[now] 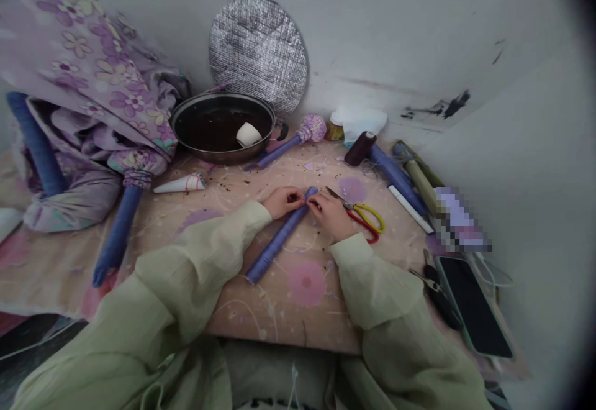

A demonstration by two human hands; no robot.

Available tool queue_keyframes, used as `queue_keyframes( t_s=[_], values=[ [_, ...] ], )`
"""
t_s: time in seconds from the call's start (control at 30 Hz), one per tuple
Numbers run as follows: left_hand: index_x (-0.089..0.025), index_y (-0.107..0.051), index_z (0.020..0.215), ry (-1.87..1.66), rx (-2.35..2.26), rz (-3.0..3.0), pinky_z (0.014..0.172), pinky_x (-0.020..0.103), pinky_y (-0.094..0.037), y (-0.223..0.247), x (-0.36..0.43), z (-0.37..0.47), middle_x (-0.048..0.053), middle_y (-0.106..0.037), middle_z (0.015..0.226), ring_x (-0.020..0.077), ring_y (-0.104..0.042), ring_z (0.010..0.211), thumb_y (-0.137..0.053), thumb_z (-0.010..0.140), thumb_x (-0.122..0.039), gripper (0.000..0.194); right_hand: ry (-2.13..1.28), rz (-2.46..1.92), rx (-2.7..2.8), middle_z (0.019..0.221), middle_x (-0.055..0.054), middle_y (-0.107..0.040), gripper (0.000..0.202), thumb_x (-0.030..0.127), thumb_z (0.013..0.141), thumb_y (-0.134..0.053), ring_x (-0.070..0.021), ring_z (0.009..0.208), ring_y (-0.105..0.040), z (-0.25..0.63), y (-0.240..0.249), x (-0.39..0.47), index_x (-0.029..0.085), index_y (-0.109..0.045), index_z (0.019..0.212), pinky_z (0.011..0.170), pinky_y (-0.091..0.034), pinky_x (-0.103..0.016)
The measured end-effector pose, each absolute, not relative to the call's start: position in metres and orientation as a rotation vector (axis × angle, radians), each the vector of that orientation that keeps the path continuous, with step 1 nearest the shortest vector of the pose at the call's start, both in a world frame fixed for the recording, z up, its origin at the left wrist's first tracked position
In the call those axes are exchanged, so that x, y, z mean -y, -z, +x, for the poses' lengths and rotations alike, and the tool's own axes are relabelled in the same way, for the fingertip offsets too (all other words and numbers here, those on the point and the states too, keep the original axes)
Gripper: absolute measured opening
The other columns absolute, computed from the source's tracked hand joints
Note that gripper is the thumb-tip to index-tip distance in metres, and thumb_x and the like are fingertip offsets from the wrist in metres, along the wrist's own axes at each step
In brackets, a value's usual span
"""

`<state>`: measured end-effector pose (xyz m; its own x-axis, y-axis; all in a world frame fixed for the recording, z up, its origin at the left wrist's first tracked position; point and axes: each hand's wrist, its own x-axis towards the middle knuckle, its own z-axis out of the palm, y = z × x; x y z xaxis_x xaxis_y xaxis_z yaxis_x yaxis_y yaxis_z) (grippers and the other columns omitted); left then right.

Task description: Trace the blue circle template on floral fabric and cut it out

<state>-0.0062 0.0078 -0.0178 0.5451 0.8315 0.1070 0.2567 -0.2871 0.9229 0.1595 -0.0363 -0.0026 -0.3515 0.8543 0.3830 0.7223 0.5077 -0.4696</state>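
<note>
The flower-patterned counter (326, 329) spreads beneath my work, with the dark pan (214, 154) standing at its back, well apart from my hands; my left sleeve (186, 273) and right sleeve (386, 286) come in from either side and slant inward, so that my wrists nearly meet over the middle; between them the blue roll (279, 239) lies aslant on the counter, its near end untouched and angled to my left, its far end between my fingers; my left hand (281, 202) rests on its side with thumb and forefinger curled into a ring, and my right hand (329, 212) leans in opposite, knuckles up; the fingers of both are closed in a pinch on the roll just short of its far tip, though anything finer held between them is too small to tell; I judge the step in hand to be close work on the wrapping at that end, and the next move to call for a steady left pinch while the right adjusts; the scissors (352, 206) lie just beside my right hand, open-bladed and unheld; the dark thread spool (360, 148) lies farther back.
</note>
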Motion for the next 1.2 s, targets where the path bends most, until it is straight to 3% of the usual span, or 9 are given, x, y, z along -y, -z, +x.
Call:
queue_keyframes(
  t_s=[0.3,0.5,0.8,1.2],
  values=[
    [-0.010,-0.058,0.072,-0.737,-0.849,1.782,0.056,0.021,-0.038,0.023,-0.009,-0.007,-0.001,-0.054,0.062,0.0083,-0.045,0.056,-0.057,0.072,-0.027,0.017,-0.039,-1.283,2.197,0.073,-0.008,-0.056,0.015,0.017,0.083,-0.043,-0.0217,0.074,-0.052,0.154,0.010,0.041,0.018,-0.054,0.073,0.072,-0.044,-0.035],
    [-0.011,-0.060,0.095,-0.753,-0.806,1.769,0.065,0.022,-0.040,0.018,-0.010,-0.007,0.004,-0.062,0.084,0.0092,-0.051,0.066,-0.053,0.076,-0.023,0.023,-0.017,-1.217,2.212,0.078,-0.009,-0.057,0.016,0.016,0.083,-0.040,-0.0219,0.080,-0.054,0.154,0.015,0.040,0.019,-0.053,0.074,0.075,-0.046,-0.037],
    [-0.011,-0.058,0.076,-0.742,-0.840,1.742,0.061,0.022,-0.040,0.020,-0.011,-0.008,0.000,-0.057,0.067,0.0091,-0.049,0.061,-0.055,0.075,-0.024,0.014,-0.048,-1.139,2.206,0.085,-0.011,-0.058,0.016,0.016,0.085,-0.039,-0.0208,0.086,-0.055,0.155,0.018,0.042,0.019,-0.053,0.078,0.079,-0.047,-0.037],
    [-0.011,-0.061,0.084,-0.674,-0.808,1.796,0.068,0.023,-0.042,0.015,-0.017,-0.008,0.002,-0.062,0.075,0.0110,-0.053,0.068,-0.052,0.076,-0.022,0.016,-0.044,-1.127,2.187,0.084,-0.010,-0.057,0.017,0.016,0.085,-0.038,-0.0209,0.087,-0.055,0.155,0.018,0.041,0.019,-0.052,0.077,0.080,-0.047,-0.038]
  ],
)
